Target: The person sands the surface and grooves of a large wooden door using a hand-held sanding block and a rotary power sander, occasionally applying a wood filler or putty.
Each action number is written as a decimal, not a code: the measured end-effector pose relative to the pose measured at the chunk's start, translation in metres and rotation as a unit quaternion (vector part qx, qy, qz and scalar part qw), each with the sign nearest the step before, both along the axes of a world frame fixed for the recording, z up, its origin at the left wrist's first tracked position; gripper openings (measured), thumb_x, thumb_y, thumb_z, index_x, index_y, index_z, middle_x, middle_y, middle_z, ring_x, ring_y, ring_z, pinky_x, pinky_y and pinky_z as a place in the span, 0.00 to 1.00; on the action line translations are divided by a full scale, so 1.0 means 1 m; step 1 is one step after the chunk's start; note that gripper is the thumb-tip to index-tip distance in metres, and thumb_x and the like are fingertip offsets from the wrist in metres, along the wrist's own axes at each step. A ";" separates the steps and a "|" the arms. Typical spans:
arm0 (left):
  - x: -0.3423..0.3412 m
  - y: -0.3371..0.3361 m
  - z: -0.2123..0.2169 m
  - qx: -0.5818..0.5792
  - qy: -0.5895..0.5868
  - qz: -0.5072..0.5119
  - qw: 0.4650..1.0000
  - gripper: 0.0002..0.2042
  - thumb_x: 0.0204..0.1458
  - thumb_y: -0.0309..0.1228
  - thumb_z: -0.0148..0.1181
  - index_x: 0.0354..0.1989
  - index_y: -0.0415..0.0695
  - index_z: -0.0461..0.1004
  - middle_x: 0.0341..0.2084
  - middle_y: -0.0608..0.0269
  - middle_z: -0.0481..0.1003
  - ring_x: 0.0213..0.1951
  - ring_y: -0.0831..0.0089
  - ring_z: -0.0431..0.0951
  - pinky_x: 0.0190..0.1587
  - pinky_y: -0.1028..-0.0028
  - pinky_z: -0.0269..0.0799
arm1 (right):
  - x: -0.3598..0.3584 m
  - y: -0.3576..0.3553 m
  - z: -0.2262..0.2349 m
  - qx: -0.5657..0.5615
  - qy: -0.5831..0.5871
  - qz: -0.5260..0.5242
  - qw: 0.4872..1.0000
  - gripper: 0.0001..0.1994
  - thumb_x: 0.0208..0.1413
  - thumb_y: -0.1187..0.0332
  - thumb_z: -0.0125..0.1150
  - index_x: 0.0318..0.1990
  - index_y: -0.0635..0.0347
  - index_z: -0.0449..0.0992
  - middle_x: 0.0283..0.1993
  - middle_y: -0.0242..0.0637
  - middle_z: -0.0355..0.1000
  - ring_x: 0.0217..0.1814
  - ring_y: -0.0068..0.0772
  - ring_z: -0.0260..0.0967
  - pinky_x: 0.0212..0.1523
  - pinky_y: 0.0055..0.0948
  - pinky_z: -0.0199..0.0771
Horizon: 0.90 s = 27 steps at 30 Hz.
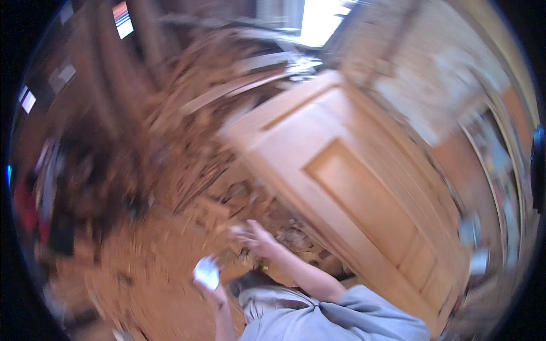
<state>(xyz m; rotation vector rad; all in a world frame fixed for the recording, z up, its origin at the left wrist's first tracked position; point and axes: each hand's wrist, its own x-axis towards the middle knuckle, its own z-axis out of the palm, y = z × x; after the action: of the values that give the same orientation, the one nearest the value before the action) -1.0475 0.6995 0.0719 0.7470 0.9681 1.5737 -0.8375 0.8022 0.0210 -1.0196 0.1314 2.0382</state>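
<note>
Motion smears the whole head view. My left hand (210,287), low in the middle, is closed around a small bright white thing (207,273) whose kind is too blurred to name. To its right and a little higher, my right hand (256,238) reaches forward over the floor. A small pale spot shows at its fingertips, but I cannot tell whether it is something held. Right of this arm stands a large pale wooden panelled door (352,193), tilted in the picture, with more panelled wood behind it. Neither hand appears to touch the door.
Brown floor (136,278) with scattered bits spreads to the left. Wood scraps and long strips (227,91) are heaped at the back. A bright opening (324,23) shows at the top. A shelf-like frame (495,165) with objects lines the right wall; dark clutter fills the left.
</note>
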 end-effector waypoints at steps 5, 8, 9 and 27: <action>-0.003 0.053 -0.002 -0.165 -0.019 0.022 0.986 0.39 0.60 0.66 0.31 0.60 0.43 0.66 0.47 0.56 0.76 0.48 0.62 0.76 0.45 0.64 0.75 | -0.040 0.082 0.079 0.286 -0.121 -0.012 0.951 0.25 0.66 0.54 0.53 0.62 0.60 0.63 0.54 0.39 0.72 0.45 0.30 0.73 0.44 0.26 0.75; 0.010 0.074 0.008 -0.135 0.006 -0.091 0.987 0.39 0.61 0.66 0.31 0.60 0.42 0.66 0.50 0.56 0.74 0.51 0.61 0.74 0.49 0.60 0.74 | -0.040 0.052 0.127 0.390 -0.266 0.067 0.879 0.26 0.66 0.54 0.53 0.62 0.63 0.63 0.54 0.40 0.72 0.48 0.28 0.73 0.45 0.28 0.75; 0.024 0.077 0.013 -0.142 0.014 -0.101 0.985 0.39 0.61 0.66 0.31 0.61 0.42 0.66 0.51 0.56 0.74 0.52 0.61 0.74 0.50 0.60 0.73 | -0.028 0.035 0.127 0.411 -0.304 0.057 0.857 0.27 0.66 0.54 0.54 0.63 0.64 0.62 0.54 0.42 0.71 0.51 0.29 0.72 0.48 0.29 0.75; 0.124 0.040 0.055 -0.170 -0.045 -0.290 0.941 0.30 0.66 0.58 0.31 0.60 0.45 0.63 0.51 0.54 0.74 0.50 0.60 0.77 0.49 0.60 0.77 | 0.159 -0.232 0.072 -0.001 -0.435 0.043 0.900 0.17 0.68 0.60 0.50 0.57 0.58 0.71 0.48 0.36 0.74 0.45 0.28 0.74 0.44 0.28 0.76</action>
<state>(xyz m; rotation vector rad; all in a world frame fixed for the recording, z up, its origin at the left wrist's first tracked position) -0.9230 0.7396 0.1272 0.6334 0.8246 0.8901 -0.6789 0.5698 0.0928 -1.8567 -0.3868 1.4715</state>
